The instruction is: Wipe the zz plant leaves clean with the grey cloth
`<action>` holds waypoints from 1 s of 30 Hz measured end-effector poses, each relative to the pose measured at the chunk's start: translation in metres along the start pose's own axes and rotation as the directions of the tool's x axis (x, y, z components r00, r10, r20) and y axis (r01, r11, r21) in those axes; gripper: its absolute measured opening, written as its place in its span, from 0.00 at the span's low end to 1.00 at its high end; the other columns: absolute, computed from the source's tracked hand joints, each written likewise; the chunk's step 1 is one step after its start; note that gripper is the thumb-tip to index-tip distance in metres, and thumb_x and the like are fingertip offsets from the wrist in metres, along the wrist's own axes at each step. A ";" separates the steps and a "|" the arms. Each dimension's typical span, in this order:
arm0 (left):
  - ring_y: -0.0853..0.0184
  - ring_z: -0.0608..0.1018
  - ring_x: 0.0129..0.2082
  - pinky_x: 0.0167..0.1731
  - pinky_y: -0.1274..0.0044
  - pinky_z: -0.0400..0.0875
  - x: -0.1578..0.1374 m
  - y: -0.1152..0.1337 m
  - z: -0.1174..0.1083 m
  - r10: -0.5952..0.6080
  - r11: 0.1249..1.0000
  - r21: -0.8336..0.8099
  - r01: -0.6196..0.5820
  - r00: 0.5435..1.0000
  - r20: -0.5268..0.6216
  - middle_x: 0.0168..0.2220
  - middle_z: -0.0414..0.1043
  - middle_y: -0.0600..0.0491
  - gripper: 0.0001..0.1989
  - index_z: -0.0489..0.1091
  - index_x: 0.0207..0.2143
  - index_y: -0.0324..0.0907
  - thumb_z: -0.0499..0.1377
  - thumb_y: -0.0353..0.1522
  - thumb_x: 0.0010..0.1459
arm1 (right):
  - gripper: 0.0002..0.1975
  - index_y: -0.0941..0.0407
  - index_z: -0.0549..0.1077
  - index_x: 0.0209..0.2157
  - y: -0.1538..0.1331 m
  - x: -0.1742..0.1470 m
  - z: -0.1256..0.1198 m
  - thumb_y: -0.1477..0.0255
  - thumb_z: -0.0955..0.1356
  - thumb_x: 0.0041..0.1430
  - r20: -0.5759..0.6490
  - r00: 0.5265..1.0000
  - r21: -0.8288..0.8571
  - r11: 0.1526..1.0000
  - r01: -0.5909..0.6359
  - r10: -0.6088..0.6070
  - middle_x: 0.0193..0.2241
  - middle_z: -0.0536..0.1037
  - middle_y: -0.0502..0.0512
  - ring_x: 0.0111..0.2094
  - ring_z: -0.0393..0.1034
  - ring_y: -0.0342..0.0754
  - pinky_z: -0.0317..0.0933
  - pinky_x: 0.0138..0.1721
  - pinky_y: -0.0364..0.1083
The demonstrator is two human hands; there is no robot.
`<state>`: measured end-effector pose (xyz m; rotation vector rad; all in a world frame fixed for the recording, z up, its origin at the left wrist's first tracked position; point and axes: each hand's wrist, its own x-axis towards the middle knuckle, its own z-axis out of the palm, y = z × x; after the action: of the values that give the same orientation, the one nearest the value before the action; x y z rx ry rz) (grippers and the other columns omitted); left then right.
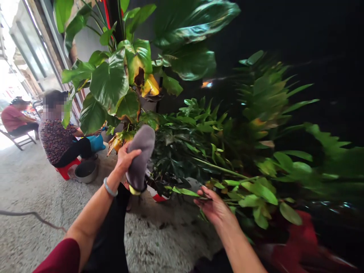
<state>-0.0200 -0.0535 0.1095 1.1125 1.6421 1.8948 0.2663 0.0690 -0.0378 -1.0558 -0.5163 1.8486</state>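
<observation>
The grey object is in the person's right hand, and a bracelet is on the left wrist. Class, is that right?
Not quite: the head view shows the grey object in the left hand. The bracelet is indeed on the left wrist.

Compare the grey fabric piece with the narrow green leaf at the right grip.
Shape: the grey fabric piece is broad and round-ended; the narrow green leaf is pointed.
Pose: the grey fabric piece slants steeply upward; the narrow green leaf lies nearly level.
Hold: the left grip clasps the grey fabric piece; whether the right grip pinches the leaf is unclear.
Both are longer than wide.
</observation>
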 end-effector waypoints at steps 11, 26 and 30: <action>0.68 0.72 0.24 0.27 0.77 0.68 -0.037 -0.050 -0.007 -0.343 0.937 0.127 0.325 0.925 0.163 0.24 0.73 0.57 0.18 0.78 0.36 0.40 0.66 0.31 0.37 | 0.09 0.54 0.72 0.25 -0.004 -0.007 0.003 0.76 0.74 0.40 -0.020 0.999 -0.014 0.999 -0.046 0.045 0.17 0.76 0.47 0.15 0.68 0.44 0.66 0.14 0.42; 0.54 0.77 0.38 0.42 0.68 0.71 -0.021 -0.028 0.048 -0.198 0.966 0.236 0.102 0.881 0.430 0.34 0.78 0.52 0.26 0.79 0.44 0.39 0.70 0.29 0.37 | 0.09 0.53 0.71 0.24 -0.003 -0.003 -0.001 0.76 0.75 0.42 -0.006 1.000 -0.010 1.000 -0.021 0.021 0.17 0.76 0.47 0.16 0.69 0.45 0.66 0.16 0.43; 0.55 0.77 0.39 0.42 0.69 0.71 -0.051 -0.004 0.032 -0.200 0.977 0.191 0.094 0.712 0.674 0.36 0.78 0.53 0.23 0.81 0.41 0.42 0.71 0.31 0.36 | 0.08 0.54 0.72 0.24 -0.001 -0.001 -0.006 0.76 0.75 0.43 -0.016 0.997 -0.081 0.994 -0.080 0.079 0.17 0.76 0.48 0.15 0.68 0.45 0.66 0.16 0.43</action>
<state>0.0349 -0.0690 0.0900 1.4637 1.3694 1.0478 0.2721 0.0687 -0.0398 -1.1563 -0.5539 1.9025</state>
